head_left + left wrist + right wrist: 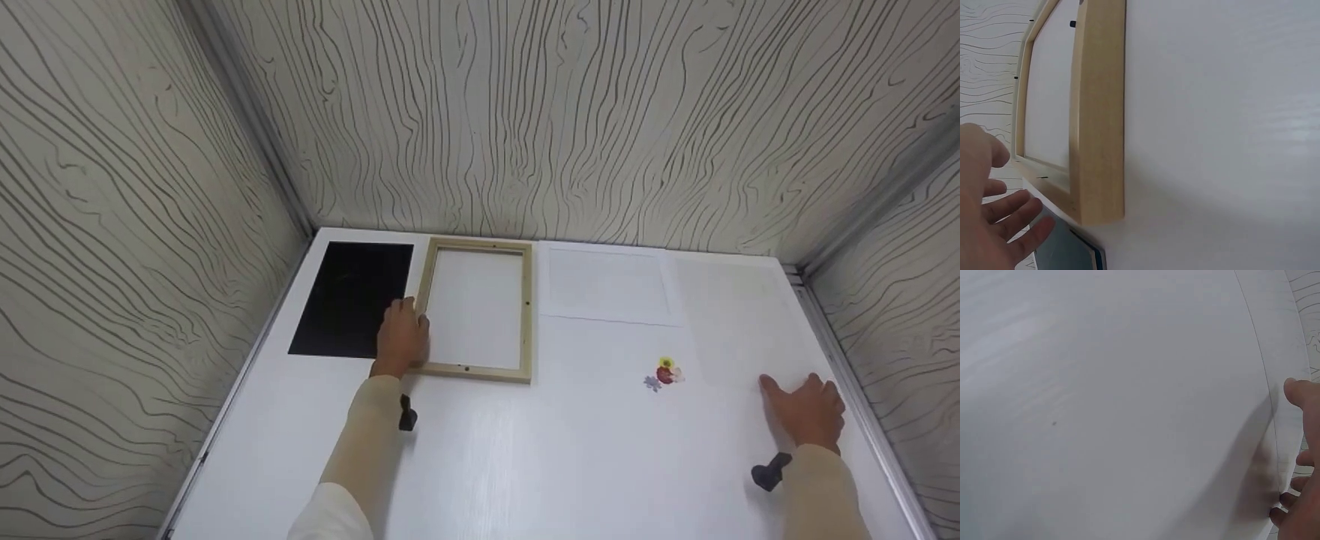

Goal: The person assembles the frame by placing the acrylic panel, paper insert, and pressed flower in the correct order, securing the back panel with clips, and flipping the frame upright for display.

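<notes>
A pale wooden picture frame point(527, 315) lies on the white table, with a plain white area inside it. My left hand point(401, 337) is at the frame's left side, between it and a black rectangular panel point(352, 296). In the left wrist view the left hand's fingers point(1022, 211) are spread near the frame point(1100, 112) corner, curled round nothing; contact cannot be told. Far to the right, my right hand point(810, 411) is over the near edge of a thin, pale translucent sheet point(739, 322). Its thumb and fingers point(1297, 391) are apart, holding nothing visible.
Between the frame and the translucent sheet lies a white sheet point(607, 281) with a faint inner rectangle. Several small flower pieces point(664, 373), yellow, red, pink and lilac, lie nearer me. Wood-patterned walls point(480, 112) close off the table point(525, 465) at the back and sides.
</notes>
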The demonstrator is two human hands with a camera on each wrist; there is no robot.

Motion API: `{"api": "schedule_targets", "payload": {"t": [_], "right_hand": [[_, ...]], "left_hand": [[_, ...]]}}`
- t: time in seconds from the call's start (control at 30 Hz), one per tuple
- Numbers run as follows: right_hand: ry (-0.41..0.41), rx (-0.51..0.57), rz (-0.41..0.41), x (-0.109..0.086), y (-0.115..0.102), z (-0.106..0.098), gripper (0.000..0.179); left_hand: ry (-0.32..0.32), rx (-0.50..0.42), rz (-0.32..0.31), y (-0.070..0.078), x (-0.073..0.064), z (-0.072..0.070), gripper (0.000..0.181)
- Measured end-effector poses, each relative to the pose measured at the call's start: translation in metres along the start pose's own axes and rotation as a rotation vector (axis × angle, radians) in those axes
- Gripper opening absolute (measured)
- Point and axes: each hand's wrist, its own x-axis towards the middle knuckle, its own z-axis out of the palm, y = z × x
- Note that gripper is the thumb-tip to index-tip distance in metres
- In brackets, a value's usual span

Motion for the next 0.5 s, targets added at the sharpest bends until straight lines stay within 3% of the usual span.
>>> {"api": "schedule_targets", "payload": {"t": [0.27, 0.5], "right_hand": [[0.001, -0.017, 0.005, 0.003, 0.005, 0.0, 0.12], [-0.051, -0.078, -0.018, 0.001, -0.001, -0.015, 0.126]], "left_hand": [[-0.121, -0.205, -0.142, -0.003, -0.007, -0.013, 0.05], [-0.174, -0.294, -0.158, -0.011, -0.01, -0.017, 0.045]]}}
